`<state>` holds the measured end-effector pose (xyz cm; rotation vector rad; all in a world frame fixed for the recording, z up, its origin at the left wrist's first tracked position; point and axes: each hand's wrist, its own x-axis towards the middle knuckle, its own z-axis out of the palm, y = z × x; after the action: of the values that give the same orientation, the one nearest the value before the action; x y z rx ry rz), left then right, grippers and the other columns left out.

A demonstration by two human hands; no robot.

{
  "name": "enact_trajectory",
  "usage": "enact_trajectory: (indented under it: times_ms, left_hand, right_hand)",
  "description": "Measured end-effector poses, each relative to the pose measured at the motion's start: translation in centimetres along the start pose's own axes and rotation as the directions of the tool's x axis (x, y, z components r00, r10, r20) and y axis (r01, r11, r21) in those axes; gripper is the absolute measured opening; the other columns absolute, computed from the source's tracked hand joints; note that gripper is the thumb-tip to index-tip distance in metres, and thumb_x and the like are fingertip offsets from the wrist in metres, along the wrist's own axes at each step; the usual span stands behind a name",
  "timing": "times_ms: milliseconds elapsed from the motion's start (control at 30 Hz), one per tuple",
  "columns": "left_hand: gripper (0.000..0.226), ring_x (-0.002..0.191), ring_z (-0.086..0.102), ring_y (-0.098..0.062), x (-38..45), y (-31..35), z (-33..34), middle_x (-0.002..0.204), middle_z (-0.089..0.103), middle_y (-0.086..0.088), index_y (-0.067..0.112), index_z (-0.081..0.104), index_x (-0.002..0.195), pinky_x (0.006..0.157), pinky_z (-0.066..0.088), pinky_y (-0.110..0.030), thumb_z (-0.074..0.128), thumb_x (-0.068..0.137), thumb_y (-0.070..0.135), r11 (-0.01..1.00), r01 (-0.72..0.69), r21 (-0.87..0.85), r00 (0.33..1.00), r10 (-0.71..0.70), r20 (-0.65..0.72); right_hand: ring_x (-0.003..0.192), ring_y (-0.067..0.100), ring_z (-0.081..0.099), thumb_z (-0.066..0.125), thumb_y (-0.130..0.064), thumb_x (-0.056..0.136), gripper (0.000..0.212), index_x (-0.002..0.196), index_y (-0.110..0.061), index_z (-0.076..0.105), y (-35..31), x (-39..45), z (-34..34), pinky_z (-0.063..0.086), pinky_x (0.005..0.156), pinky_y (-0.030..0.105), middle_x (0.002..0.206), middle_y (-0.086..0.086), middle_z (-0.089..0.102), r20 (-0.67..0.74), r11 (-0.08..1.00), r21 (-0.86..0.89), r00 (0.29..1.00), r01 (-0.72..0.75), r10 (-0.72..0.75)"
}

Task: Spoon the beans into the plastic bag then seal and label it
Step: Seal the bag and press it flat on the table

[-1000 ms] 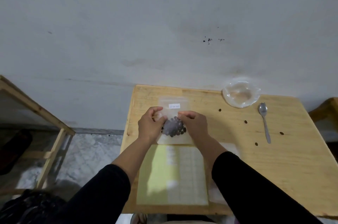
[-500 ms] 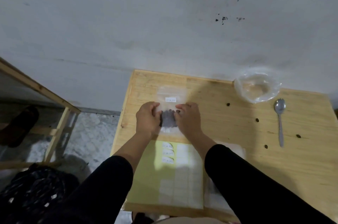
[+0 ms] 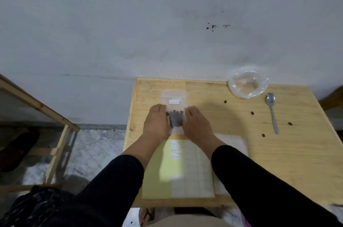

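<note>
Near the middle of the frame, the left hand (image 3: 156, 122) lies palm down on the wooden surface (image 3: 232, 152). Its arm comes up from the lower left in a black sleeve (image 3: 111, 186). The fingers point up the frame and press flat on the left edge of the plastic bag (image 3: 173, 96). This grip is flat and open; it pins the bag and does not wrap around it.

The bag lies flat between the two hands. A dark pile of beans (image 3: 175, 120) sits inside it, right between the hands. A small white label (image 3: 174, 101) is stuck on the bag just above the beans.

The right hand (image 3: 196, 124) is also palm down, pressing the right edge of the bag. Its grip is flat and open too.

Below the hands lies a yellow label sheet (image 3: 178, 169).

In the upper right of the frame there is a clear plastic bowl (image 3: 247, 86). A metal spoon (image 3: 272, 111) lies just below it. A few loose beans (image 3: 252, 113) are scattered on the surface nearby.
</note>
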<state>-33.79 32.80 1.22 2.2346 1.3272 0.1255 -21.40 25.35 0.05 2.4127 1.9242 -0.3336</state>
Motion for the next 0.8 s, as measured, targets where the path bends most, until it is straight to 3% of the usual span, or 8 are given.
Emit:
enact_trajectory:
  times_ms: [67, 133, 300, 433, 567, 667, 800]
  left_hand:
    - [0.043, 0.13, 0.032, -0.022, -0.5, 0.3, -0.6, 0.139, 0.037, -0.01, 0.005, 0.034, 0.137, 0.104, 0.028, -0.024, 0.037, 0.097, 0.02, 0.997, -0.076, 0.008, 0.996, 0.076, -0.035]
    - [0.043, 0.129, 0.034, -0.022, -1.2, 0.8, -1.2, 0.138, 0.039, -0.009, 0.006, 0.037, 0.136, 0.104, 0.029, -0.025, 0.038, 0.095, 0.02, 0.988, -0.152, 0.04, 0.986, 0.154, -0.056]
    - [0.044, 0.128, 0.034, -0.022, -4.3, 3.2, -1.4, 0.137, 0.04, -0.01, 0.006, 0.037, 0.137, 0.102, 0.032, -0.029, 0.041, 0.095, 0.02, 0.947, -0.314, 0.06, 0.947, 0.317, -0.049]
    - [0.041, 0.125, 0.039, -0.021, -6.7, 5.3, 1.0, 0.135, 0.043, -0.008, 0.007, 0.04, 0.135, 0.101, 0.033, -0.028, 0.04, 0.097, 0.021, 0.926, -0.376, 0.024, 0.926, 0.376, 0.001]
    - [0.046, 0.128, 0.038, -0.022, -9.5, 6.7, 4.1, 0.137, 0.044, -0.007, 0.01, 0.039, 0.137, 0.1, 0.036, -0.028, 0.048, 0.094, 0.024, 0.914, -0.406, 0.011, 0.909, 0.403, 0.105]
    - [0.044, 0.128, 0.035, -0.025, -10.8, 7.8, 5.7, 0.137, 0.041, -0.011, 0.008, 0.035, 0.137, 0.1, 0.035, -0.031, 0.044, 0.096, 0.023, 0.926, -0.378, -0.008, 0.899, 0.369, 0.234]
    - [0.042, 0.124, 0.042, -0.031, -11.7, 9.1, 7.2, 0.134, 0.046, -0.017, 0.005, 0.035, 0.138, 0.097, 0.037, -0.035, 0.04, 0.098, 0.019, 0.934, -0.358, 0.006, 0.883, 0.337, 0.328]
  right_hand:
    - [0.128, 0.035, 0.038, 0.035, -0.012, 0.093, 0.042, 0.128, 0.01, 0.043, -0.3, -1.4, -1.2, 0.028, 0.113, 0.039, 0.132, 0.023, 0.045, -0.038, 0.999, 0.019, 0.998, -0.046, 0.047]
    - [0.128, 0.032, 0.036, 0.042, -0.015, 0.093, 0.042, 0.129, 0.006, 0.041, -0.4, -2.9, -2.0, 0.027, 0.111, 0.034, 0.133, 0.02, 0.043, -0.118, 0.994, 0.046, 0.987, -0.102, 0.106]
    - [0.12, 0.03, 0.046, 0.056, -0.013, 0.084, 0.044, 0.123, 0.005, 0.048, 0.1, -7.4, -2.6, 0.04, 0.101, 0.031, 0.124, 0.018, 0.051, -0.232, 0.958, 0.159, 0.935, -0.237, 0.27]
    - [0.094, 0.038, 0.063, 0.075, -0.007, 0.062, 0.047, 0.103, 0.01, 0.06, 2.0, -12.1, -1.9, 0.054, 0.08, 0.036, 0.099, 0.023, 0.062, -0.242, 0.909, 0.214, 0.882, -0.358, 0.405]
    - [0.122, 0.031, 0.045, 0.055, -0.019, 0.088, 0.047, 0.127, 0.004, 0.045, 3.9, -16.3, -1.0, 0.041, 0.099, 0.032, 0.128, 0.019, 0.049, -0.167, 0.845, 0.213, 0.834, -0.49, 0.525]
    - [0.119, 0.025, 0.044, 0.046, -0.022, 0.093, 0.038, 0.124, -0.002, 0.045, 5.3, -18.1, 0.3, 0.039, 0.096, 0.029, 0.127, 0.014, 0.048, -0.097, 0.786, 0.284, 0.799, -0.55, 0.594]
    - [0.125, 0.026, 0.039, 0.044, -0.028, 0.095, 0.045, 0.132, -0.002, 0.039, 6.5, -19.2, 1.3, 0.037, 0.1, 0.034, 0.134, 0.012, 0.043, 0.018, 0.737, 0.33, 0.785, -0.59, 0.62]
